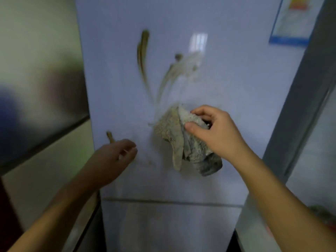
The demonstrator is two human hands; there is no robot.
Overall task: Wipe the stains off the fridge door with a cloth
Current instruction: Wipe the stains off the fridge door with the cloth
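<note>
The pale fridge door [227,88] fills the middle of the view. A long brown stain [142,57] runs down its upper left. A smeared, partly wiped stain [174,73] lies to the right of it, and a small brown stain [110,137] sits lower left. My right hand [216,131] grips a crumpled, dirty grey-beige cloth [181,139] and holds it against the door just below the smeared stain. My left hand [112,159] hovers by the door's lower left, fingers loosely apart, holding nothing, just beside the small stain.
A blue-framed label [292,22] is stuck on the door's upper right. A seam [172,201] separates the upper door from a lower one. A cream and dark cabinet or wall [40,88] stands at the left. A grey frame edge [300,106] rises at the right.
</note>
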